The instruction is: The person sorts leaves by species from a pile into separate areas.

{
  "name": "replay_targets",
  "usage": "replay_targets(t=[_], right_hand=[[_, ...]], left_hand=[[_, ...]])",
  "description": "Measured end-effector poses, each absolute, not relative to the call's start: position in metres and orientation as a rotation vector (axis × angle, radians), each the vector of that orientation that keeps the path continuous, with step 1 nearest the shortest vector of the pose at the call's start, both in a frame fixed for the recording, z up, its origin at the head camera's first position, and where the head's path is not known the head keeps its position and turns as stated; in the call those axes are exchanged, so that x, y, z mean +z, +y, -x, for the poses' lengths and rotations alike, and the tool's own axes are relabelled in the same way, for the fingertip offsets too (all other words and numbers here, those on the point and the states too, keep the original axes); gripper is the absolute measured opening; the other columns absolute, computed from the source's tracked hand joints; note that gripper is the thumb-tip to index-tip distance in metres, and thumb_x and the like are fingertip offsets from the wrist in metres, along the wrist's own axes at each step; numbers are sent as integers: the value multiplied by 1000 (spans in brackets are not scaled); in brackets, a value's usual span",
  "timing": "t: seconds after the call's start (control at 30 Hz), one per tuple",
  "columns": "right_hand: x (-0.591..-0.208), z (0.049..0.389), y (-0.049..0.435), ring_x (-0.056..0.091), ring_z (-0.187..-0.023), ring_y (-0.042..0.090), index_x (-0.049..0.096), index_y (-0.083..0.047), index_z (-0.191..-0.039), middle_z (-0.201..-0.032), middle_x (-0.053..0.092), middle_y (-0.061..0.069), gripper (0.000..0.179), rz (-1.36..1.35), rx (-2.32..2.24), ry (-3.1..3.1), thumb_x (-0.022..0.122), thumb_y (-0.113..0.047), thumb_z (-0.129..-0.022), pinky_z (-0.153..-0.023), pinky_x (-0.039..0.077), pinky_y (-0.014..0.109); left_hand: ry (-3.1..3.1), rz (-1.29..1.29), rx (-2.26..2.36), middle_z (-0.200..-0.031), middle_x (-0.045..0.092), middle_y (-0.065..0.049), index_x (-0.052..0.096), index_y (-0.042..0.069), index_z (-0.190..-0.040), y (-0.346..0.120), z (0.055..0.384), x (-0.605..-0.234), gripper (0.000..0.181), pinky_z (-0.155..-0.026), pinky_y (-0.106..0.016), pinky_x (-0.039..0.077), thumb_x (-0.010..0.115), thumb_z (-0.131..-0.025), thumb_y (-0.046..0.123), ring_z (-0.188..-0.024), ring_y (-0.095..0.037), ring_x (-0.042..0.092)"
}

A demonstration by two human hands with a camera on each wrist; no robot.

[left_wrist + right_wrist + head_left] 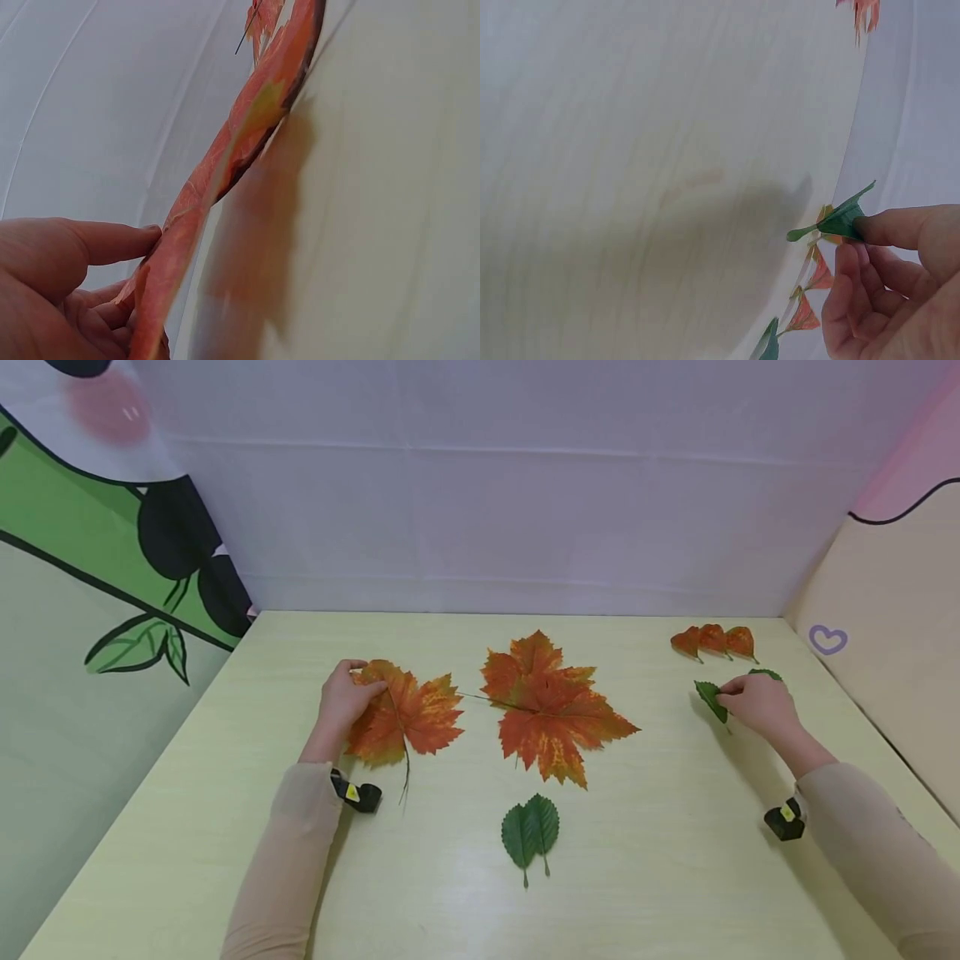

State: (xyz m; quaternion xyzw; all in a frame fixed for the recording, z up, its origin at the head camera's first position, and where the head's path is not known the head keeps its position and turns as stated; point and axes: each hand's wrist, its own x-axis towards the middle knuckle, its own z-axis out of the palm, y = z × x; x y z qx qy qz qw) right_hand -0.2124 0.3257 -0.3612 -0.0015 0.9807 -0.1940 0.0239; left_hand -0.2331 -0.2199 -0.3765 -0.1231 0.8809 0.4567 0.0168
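Observation:
My left hand (pixel 343 697) pinches the edge of an orange maple leaf (pixel 412 714) between thumb and fingers. In the left wrist view this leaf is seen edge-on above the table, its shadow below. At the right, my right hand (pixel 761 703) pinches a small green leaf (pixel 708 700), whose stem shows in the right wrist view. Another green leaf (pixel 767 674) lies just beyond that hand, partly hidden by it. Between the hands, overlapping orange maple leaves (pixel 551 714) lie on the table with a thin stem pointing left.
Two green leaves (pixel 531 831) overlap on the table (pixel 420 893) at the front middle. Three small orange leaves (pixel 712 641) sit in a row near the back right. A pale curtain (pixel 480 527) hangs behind, and printed panels stand at both sides.

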Motion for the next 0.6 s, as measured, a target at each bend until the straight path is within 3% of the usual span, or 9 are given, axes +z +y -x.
replay_targets(t=[0.13,0.37,0.6], right_hand=[[-360,219,339,52,-90,48,59,10,-108,-104,60,29,39,-109,-600,3046,55,-21,-87,-66,43,46],[-360,230,351,49,-93,50,60,7,-107,-108,57,30,36,-280,-587,3040,54,-23,-87,-55,43,38],[-368,242,363,47,-97,49,58,4,-108,-114,51,32,35,-480,-581,3000,50,-23,-88,-60,43,43]], left_hand=[[2731,390,1424,-137,37,-21,32,4,-137,-219,234,-376,58,-92,-45,40,58,-88,21,-108,-32,44],[2726,390,1419,-137,37,-20,31,4,-137,-218,233,-376,58,-91,-44,40,58,-88,20,-103,-30,44],[2739,387,1410,-137,37,-21,31,3,-137,-220,236,-379,58,-94,-45,38,58,-88,21,-105,-30,43]])
